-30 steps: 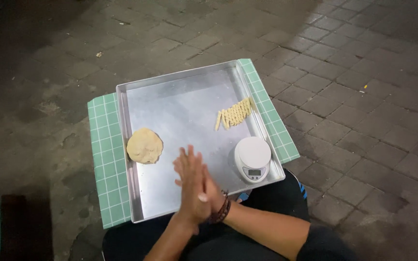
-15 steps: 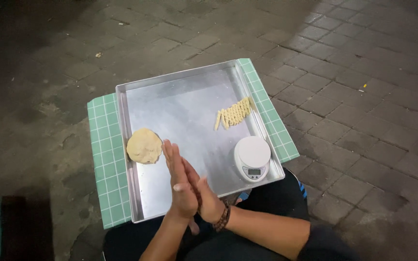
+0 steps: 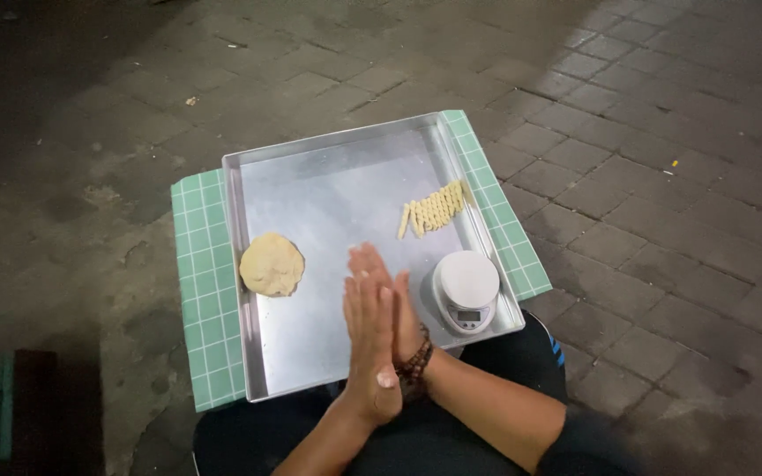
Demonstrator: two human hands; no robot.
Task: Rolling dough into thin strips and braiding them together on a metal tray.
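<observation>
Over dark paving, on the metal tray [image 3: 328,167], I count a row of twisted sticks [image 3: 435,210] done and a dough lump [image 3: 272,264] left, while my left hand [image 3: 369,339] and right hand [image 3: 396,304] press flat together, whatever lies between them hidden.

Two bare forearms, no sleeves on either. Left hand [image 3: 368,339] with no ring or glove on the visible back and fingers, thumbnail plain and short. Right hand [image 3: 399,308] mostly hidden behind the left, only fingertips and part of the palm edge showing. Bracelet of dark brown round beads [image 3: 418,361] around the right wrist (a single strand, as far as can be told). Dark, near-black trousers [image 3: 504,361] over both legs, fabric plain and matte. Small patch of blue with pale stripes [image 3: 557,353] at the outer edge of the right leg, kind of garment unclear.
</observation>
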